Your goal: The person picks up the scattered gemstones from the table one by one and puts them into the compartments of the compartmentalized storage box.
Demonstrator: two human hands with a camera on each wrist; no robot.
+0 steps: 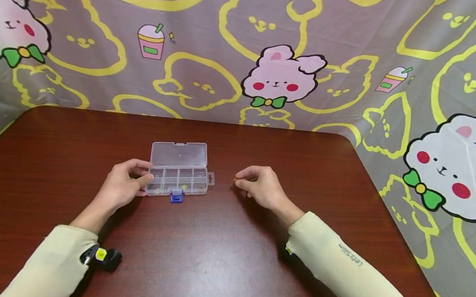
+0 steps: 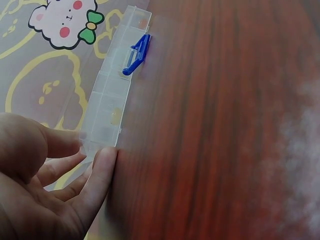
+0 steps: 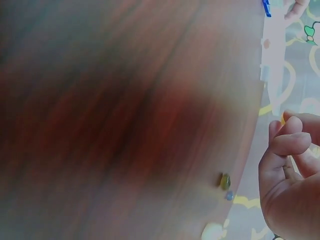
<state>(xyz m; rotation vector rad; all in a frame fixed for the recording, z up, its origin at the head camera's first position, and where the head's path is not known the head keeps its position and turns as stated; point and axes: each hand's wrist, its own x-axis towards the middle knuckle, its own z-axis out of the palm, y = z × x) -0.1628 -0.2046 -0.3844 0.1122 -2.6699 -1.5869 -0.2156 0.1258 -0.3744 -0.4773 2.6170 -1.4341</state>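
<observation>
A clear plastic compartment box (image 1: 178, 181) lies on the table with its lid (image 1: 179, 155) raised at the back and its blue latch (image 1: 177, 197) hanging at the front. Small yellowish pieces show in some front compartments, among them one yellow piece (image 1: 184, 187). My left hand (image 1: 125, 182) grips the left end of the box, thumb on the rim and fingers along the side. To the right of the box, my right hand (image 1: 260, 185) pinches a small orange-yellow piece (image 1: 235, 181) between thumb and fingertips, mostly hidden by them.
Below my right hand in the right wrist view lie an olive-green stone-like piece (image 3: 225, 181), a small blue one (image 3: 229, 195) and a whitish one (image 3: 212, 231). The dark brown wooden table (image 1: 216, 263) ends at a patterned curtain (image 1: 214, 43) behind.
</observation>
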